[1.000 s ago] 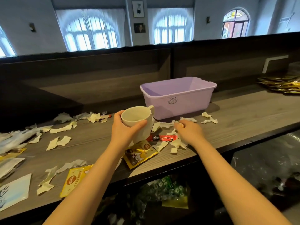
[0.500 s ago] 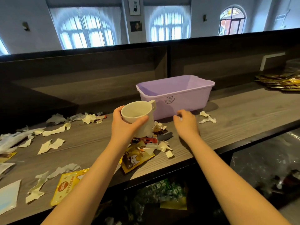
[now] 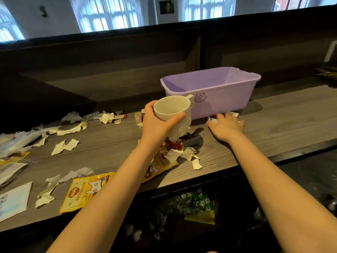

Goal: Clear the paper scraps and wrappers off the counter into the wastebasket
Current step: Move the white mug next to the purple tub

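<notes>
A lilac plastic wastebasket (image 3: 215, 92) stands on the wooden counter (image 3: 282, 123), empty as far as I can see. My left hand (image 3: 156, 123) grips a cream mug (image 3: 173, 110) held just above the counter, left of the basket. My right hand (image 3: 227, 126) lies flat on white paper scraps (image 3: 213, 121) at the basket's front foot. A heap of torn paper and wrappers (image 3: 180, 152) sits below the mug, with a yellow cat-print wrapper (image 3: 160, 166) under my left forearm.
More torn paper scraps (image 3: 69, 129) and a second yellow wrapper (image 3: 83, 190) lie across the left of the counter, with white packets (image 3: 12, 199) at the far left edge. A dark raised ledge (image 3: 127, 57) backs the counter. Shelves below hold bagged items.
My right hand slid right from the scrap heap to the scraps at the basket's foot. The left hand kept the mug lifted. My view came closer and tilted down.
</notes>
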### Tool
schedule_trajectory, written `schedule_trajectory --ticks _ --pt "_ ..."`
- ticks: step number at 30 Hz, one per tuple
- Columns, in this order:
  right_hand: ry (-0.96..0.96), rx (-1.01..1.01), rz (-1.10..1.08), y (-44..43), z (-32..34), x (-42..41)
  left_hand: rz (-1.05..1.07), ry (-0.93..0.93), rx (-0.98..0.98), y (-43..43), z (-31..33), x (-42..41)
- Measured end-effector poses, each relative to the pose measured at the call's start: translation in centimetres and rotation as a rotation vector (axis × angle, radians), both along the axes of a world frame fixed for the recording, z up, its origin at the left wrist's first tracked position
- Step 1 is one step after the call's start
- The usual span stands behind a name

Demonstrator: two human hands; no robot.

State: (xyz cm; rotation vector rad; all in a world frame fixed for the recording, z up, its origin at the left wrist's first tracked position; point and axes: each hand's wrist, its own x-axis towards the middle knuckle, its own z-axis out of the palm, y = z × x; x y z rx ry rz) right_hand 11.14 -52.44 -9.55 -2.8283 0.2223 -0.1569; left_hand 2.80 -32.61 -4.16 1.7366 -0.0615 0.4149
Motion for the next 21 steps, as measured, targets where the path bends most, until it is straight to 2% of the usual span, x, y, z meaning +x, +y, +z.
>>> schedule_trajectory --ticks 3,10,12,14,15,18,21 --pt "-0.031 0.024 0.127 1.2 0.2 -0.3 -0.004 -0.007 0.006 -0.2 -0.2 0.2" --pt "-0.065 0.295 0.353 2.8 0.5 -2.0 -0.002 -0.017 0.004 -0.9 -0.4 0.1" --pt "-0.228 0.322 0.312 2.7 0.3 -2.1 -0.007 -0.025 0.000 -1.0 -0.4 0.1" --pt "-0.379 0.228 0.197 1.9 0.1 -1.6 -0.014 -0.027 -0.007 -1.0 -0.5 -0.1" --pt "-0.391 0.184 0.138 1.4 -0.1 -1.3 -0.015 -0.028 -0.009 -0.9 -0.5 -0.2" --pt "-0.194 0.136 0.090 0.6 -0.5 -0.6 -0.008 -0.023 -0.012 -0.6 -0.7 -0.2" --pt "-0.123 0.083 0.260 1.5 -0.3 -1.1 0.005 -0.017 -0.005 -0.3 -0.8 -0.3"
